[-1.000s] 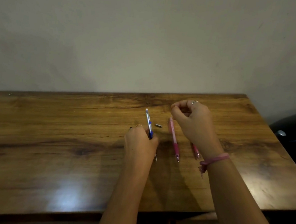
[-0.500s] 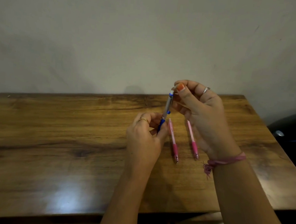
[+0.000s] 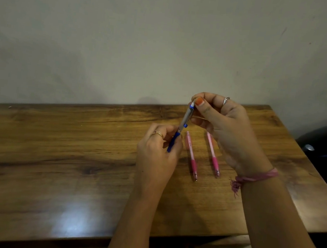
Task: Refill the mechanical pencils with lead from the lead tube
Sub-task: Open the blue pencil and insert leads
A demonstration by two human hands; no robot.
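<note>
On the wooden worktop, left portion: bare boards with a pale glare patch near the front edge; a tiny speck by the far edge, too small to identify.

Centre, raised above the surface: left hand, ring on one finger, fingers curled round the blue grip of a blue-and-grey mechanical pencil; the tip end is hidden inside the fist. Pencil tilted, top end leaning up and to the right.

Top end of that pencil: right hand, thumb and forefinger pinching the cap end; whether a cap or lead sits between the fingertips cannot be made out. Ring on one finger, pink thread band at the wrist.

Lying flat, just right of the left hand: first pink pencil, tip toward the viewer. Beside it, apart: second pink pencil, upper end hidden behind the right hand.

Far right: dark object, cut off by the frame, unidentifiable.
</note>
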